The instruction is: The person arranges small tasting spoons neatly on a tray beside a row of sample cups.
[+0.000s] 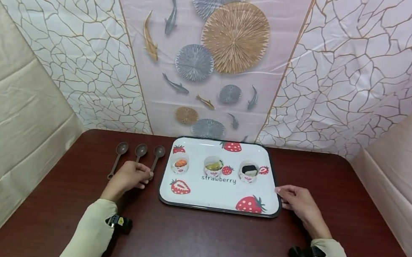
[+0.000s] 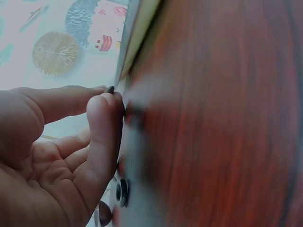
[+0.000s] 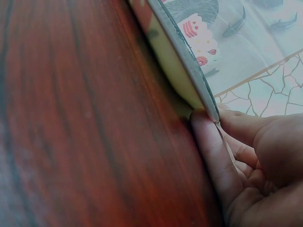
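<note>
left hand (image 1: 132, 176) angled inward, pinching spoon (image 1: 158, 154) | right hand (image 1: 299, 203) likewise, pinching tray (image 1: 219, 210) rim

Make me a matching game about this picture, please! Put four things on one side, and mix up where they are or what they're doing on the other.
Things:
1. left hand
2. right hand
3. orange piece
4. green piece

Places and doings:
A. in the middle cup
B. pinches the edge of the tray
C. in the leftmost cup
D. pinches a spoon

Right pairs: 1-D, 2-B, 3-C, 4-A
</note>
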`<move>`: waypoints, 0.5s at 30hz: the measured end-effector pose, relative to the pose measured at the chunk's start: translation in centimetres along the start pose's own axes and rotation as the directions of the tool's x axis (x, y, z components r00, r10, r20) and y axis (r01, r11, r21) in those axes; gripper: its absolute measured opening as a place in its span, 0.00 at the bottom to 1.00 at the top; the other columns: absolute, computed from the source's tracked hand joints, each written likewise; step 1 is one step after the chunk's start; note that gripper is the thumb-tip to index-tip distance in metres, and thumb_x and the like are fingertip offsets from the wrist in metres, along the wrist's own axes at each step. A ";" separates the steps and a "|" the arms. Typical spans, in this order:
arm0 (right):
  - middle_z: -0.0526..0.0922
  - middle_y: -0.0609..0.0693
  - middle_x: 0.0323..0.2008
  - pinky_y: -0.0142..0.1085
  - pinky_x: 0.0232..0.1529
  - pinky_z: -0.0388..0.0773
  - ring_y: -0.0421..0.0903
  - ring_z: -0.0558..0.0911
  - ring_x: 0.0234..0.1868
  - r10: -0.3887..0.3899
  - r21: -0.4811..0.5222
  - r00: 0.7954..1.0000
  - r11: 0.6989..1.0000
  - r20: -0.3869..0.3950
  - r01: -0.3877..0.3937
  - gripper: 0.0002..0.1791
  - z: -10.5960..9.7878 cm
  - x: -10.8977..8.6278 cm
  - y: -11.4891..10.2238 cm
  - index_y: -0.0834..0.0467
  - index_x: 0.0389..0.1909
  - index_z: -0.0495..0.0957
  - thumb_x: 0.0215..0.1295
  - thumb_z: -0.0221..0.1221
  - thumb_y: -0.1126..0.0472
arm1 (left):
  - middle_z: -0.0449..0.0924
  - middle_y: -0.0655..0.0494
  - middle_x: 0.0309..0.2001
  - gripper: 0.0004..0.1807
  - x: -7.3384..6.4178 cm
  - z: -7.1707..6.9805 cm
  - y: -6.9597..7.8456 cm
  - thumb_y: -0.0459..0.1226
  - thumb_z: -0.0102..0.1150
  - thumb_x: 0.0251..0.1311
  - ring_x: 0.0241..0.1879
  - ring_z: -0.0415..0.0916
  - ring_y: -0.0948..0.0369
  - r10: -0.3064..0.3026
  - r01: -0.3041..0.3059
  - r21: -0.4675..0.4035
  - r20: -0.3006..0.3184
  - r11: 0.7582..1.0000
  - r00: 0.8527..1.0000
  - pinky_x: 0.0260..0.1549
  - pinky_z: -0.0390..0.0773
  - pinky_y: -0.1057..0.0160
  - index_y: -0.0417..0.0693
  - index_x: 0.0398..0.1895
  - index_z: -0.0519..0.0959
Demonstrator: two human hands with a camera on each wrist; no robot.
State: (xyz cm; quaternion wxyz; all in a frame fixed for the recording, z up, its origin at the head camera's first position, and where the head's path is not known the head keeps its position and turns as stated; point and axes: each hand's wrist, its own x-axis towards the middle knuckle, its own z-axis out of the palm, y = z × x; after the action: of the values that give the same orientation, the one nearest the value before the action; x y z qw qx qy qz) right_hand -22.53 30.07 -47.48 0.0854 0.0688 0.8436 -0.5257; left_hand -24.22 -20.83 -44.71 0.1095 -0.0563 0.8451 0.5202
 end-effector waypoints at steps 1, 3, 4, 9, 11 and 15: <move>0.85 0.54 0.47 0.29 0.38 0.87 0.32 0.81 0.37 -0.001 -0.001 1.000 1.000 0.000 0.001 0.24 0.0 0.0 0.0 0.74 0.60 0.78 0.80 0.60 0.55 | 0.88 0.44 0.40 0.14 0.0 0.0 0.0 0.32 0.61 0.73 0.33 0.81 0.62 -0.001 0.001 -0.027 -0.001 1.000 1.000 0.31 0.87 0.65 0.26 0.52 0.80; 0.85 0.54 0.47 0.29 0.38 0.86 0.32 0.81 0.37 -0.004 -0.001 1.000 1.000 0.000 0.004 0.24 0.0 0.0 0.0 0.74 0.60 0.79 0.80 0.60 0.55 | 0.87 0.44 0.41 0.16 0.0 0.0 0.0 0.32 0.62 0.73 0.33 0.81 0.62 -0.009 0.009 -0.076 0.002 0.997 1.000 0.32 0.87 0.65 0.25 0.55 0.79; 0.85 0.54 0.47 0.29 0.38 0.86 0.32 0.81 0.37 -0.004 0.000 1.000 1.000 0.000 0.004 0.24 0.0 0.0 0.0 0.74 0.60 0.79 0.80 0.60 0.55 | 0.87 0.44 0.41 0.17 0.0 0.0 0.0 0.32 0.62 0.73 0.33 0.81 0.63 -0.014 0.014 -0.093 0.006 0.996 1.000 0.32 0.87 0.65 0.25 0.56 0.78; 0.85 0.54 0.47 0.29 0.38 0.87 0.32 0.82 0.37 -0.007 0.002 1.000 1.000 0.001 0.007 0.24 0.0 0.0 0.0 0.74 0.59 0.79 0.80 0.60 0.55 | 0.89 0.43 0.43 0.21 0.0 -0.1 -0.1 0.32 0.63 0.72 0.33 0.83 0.64 -0.025 0.026 -0.167 0.013 0.986 1.000 0.35 0.88 0.65 0.24 0.61 0.77; 0.85 0.54 0.46 0.29 0.38 0.87 0.32 0.82 0.37 -0.008 0.000 1.000 1.000 -0.001 0.008 0.24 0.1 -0.1 0.0 0.74 0.59 0.79 0.80 0.60 0.55 | 0.89 0.43 0.43 0.21 -0.1 -0.1 -0.1 0.31 0.63 0.72 0.33 0.84 0.65 -0.024 0.025 -0.192 0.006 0.981 1.000 0.35 0.88 0.65 0.23 0.61 0.77; 0.85 0.52 0.45 0.29 0.38 0.86 0.32 0.81 0.37 -0.011 -0.002 1.000 1.000 -0.002 0.011 0.24 0.0 -0.1 -0.1 0.74 0.59 0.79 0.80 0.60 0.54 | 0.90 0.45 0.42 0.19 -0.2 0.1 -0.1 0.31 0.63 0.73 0.33 0.85 0.65 -0.028 0.023 -0.223 -0.017 0.974 0.999 0.35 0.89 0.66 0.23 0.59 0.78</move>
State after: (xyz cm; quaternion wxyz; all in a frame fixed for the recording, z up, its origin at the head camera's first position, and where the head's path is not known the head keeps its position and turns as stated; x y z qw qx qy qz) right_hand -22.46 30.00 -47.41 0.0816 0.0645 0.8446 -0.5253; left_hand -23.98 -20.83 -44.82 0.1004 -0.0843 0.7816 0.6098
